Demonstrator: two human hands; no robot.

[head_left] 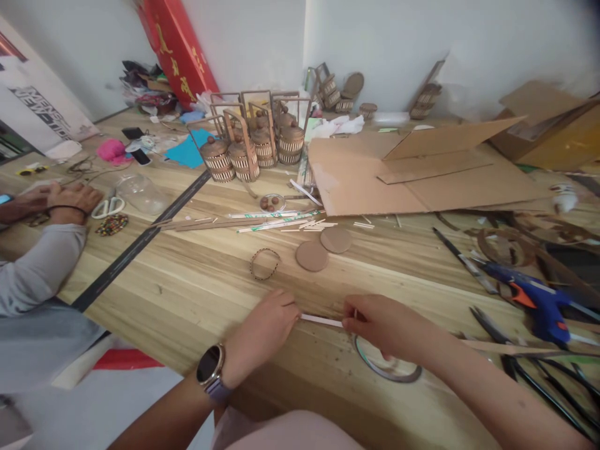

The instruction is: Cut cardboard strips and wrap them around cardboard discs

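A narrow white strip (321,320) is stretched between my hands just above the wooden table. My left hand (269,328), with a watch on its wrist, pinches the strip's left end. My right hand (375,322) is closed on the other end. Beneath the right hand lies a ring of tape (396,377), partly covered by the fingers. Beyond my hands are a thin dark patterned hoop (252,267) and two brown discs (312,257), whose edges meet. Short white sticks (319,225) lie scattered behind the discs.
A blue glue gun (539,303), pliers (490,325) and a black pen (462,256) lie at right. Small lidded baskets (244,159) with tall handles stand behind, beside flattened cardboard (365,181). At left, another person's hands (70,199) rest near white-handled scissors (109,207).
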